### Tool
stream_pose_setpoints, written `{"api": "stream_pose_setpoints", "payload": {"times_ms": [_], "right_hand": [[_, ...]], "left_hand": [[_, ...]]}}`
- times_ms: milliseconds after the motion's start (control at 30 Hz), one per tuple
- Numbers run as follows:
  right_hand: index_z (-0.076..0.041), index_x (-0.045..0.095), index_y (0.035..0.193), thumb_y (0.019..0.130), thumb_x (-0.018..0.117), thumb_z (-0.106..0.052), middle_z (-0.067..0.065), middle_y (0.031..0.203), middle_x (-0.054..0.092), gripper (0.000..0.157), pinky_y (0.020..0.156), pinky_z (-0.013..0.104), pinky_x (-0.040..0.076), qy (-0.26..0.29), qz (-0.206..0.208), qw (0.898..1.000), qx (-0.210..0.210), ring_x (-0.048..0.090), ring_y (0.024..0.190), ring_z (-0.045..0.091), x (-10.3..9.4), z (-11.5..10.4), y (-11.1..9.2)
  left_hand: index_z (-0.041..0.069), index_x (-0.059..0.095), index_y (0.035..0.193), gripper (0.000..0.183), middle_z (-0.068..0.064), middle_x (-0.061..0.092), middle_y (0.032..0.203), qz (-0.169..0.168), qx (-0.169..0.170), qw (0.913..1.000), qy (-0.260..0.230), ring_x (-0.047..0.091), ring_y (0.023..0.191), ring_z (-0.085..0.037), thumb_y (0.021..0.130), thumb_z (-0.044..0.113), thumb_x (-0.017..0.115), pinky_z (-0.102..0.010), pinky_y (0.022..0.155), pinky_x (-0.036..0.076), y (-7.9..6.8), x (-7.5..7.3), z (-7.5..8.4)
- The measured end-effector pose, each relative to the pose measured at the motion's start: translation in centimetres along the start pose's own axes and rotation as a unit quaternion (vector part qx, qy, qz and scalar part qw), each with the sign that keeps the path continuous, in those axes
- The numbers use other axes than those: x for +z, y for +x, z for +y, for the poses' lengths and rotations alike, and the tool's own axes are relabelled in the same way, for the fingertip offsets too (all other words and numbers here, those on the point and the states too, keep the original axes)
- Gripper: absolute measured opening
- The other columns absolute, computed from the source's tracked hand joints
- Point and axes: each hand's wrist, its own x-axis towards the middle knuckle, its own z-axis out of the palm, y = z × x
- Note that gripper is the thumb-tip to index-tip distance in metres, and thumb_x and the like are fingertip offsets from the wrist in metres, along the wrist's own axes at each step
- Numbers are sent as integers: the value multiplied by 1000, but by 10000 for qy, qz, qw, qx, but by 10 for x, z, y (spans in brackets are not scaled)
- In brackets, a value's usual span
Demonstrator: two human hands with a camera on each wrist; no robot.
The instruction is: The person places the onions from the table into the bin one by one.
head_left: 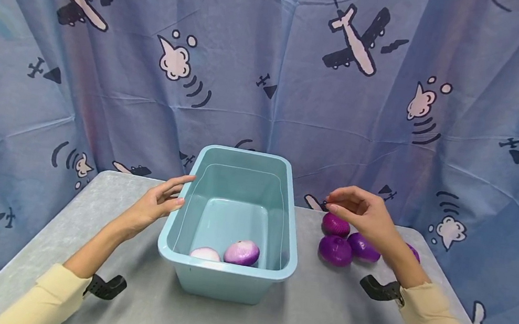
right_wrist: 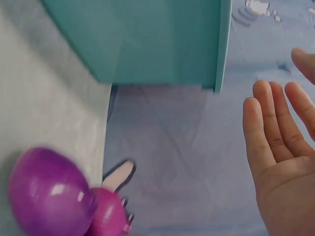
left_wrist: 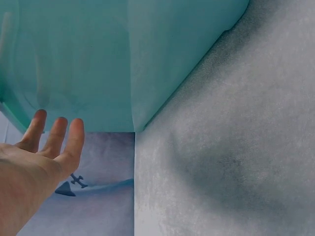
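A light-blue plastic bin (head_left: 223,284) stands mid-table, holding a purple-and-white onion (head_left: 242,253) and a paler onion (head_left: 205,253) near its front wall. My left hand (head_left: 155,206) is at the bin's left rim, its fingers loosely extended; the left wrist view shows the fingers (left_wrist: 75,142) beside the bin's outer wall. To the right, my right hand (head_left: 363,210) hovers over several purple onions (head_left: 335,251) on the table. Nothing is in its grasp, and in the right wrist view its fingers (right_wrist: 268,123) are spread in a relaxed way, apart from the onions (right_wrist: 49,191).
The grey table (head_left: 131,296) reaches back to a blue curtain (head_left: 252,50) printed with planes and clouds. One more onion (head_left: 413,252) is partly hidden behind the right forearm. Black wrist straps (head_left: 106,287) sit on both arms.
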Motion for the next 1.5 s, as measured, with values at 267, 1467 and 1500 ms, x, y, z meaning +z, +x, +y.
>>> {"api": "stream_pose_setpoints", "payload": {"times_ms": [267,1467,1500], "right_hand": [[3,66,120,97,71,-10,14,113,70,27,85,27,54,-184,369,9990,187,70,100,19,-30,27,-19],[-10,53,138,96,74,-30,-8,125,54,52,72,9,44,-1693,1476,9619,1560,51,102,-10,-127,129,-109],[-12,52,139,96,75,-29,-7,127,53,52,73,9,44,-1644,1474,9628,1557,50,104,-9,-126,132,-110]], "left_hand": [[19,37,159,58,-19,42,153,1,-56,10000,43,53,126,-36,105,21,58,-43,90,52,0,1,2],[19,36,159,58,-19,43,152,-106,36,9999,-59,56,121,-36,105,20,57,-42,87,53,1,-1,-1],[20,36,159,58,-19,43,152,-100,23,9999,-51,55,122,-35,105,20,57,-43,88,53,1,-1,-1]]}}
